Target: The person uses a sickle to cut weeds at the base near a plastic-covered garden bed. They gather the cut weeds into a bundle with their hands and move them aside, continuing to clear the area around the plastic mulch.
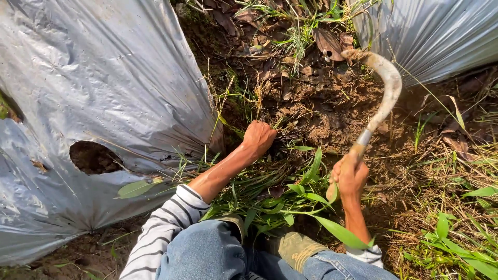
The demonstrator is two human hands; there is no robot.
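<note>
Sickle (385, 88) in right hand (350, 175): blade dull grey, rust-brown at tip, collar silver. Plastic sheet (98, 78) left of left hand (258, 138): shiny silver-grey, dark hole. Sleeves (161, 228): white with thin dark stripes. Jeans (207, 254): faded blue. Weeds (280, 194) between hands: bright green. Soil (321, 114) beyond hands: dark brown, dry brown leaves.

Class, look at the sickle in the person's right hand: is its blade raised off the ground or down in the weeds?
Raised. The sickle curves up from the right hand, its tip in the air above bare soil.
</note>
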